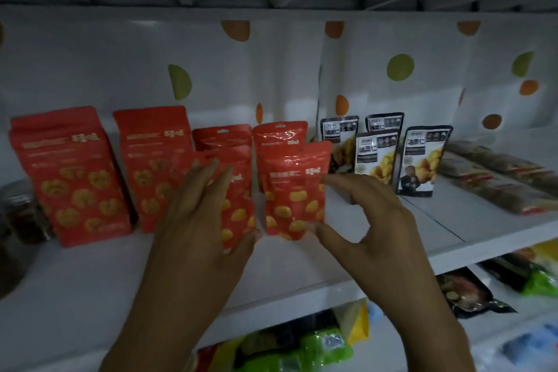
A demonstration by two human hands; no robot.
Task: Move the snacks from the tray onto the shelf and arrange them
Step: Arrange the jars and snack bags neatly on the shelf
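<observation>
Several red snack pouches stand in a row on the white shelf (90, 275). My left hand (199, 220) holds a small red pouch (238, 199) upright at the shelf's middle, fingers over its front and thumb at its lower edge. My right hand (362, 220) pinches the right edge of a second small red pouch (294, 190) between forefinger and thumb. Two more small red pouches (279, 134) stand behind these. Two large red bags (72, 178) stand to the left. The tray is out of view.
Black-and-white pouches (422, 160) with yellow snack pictures stand to the right, and flat brown packets (498, 178) lie at the far right. A dark jar (24, 214) stands at the far left. Green and dark packets (302, 347) fill the shelf below.
</observation>
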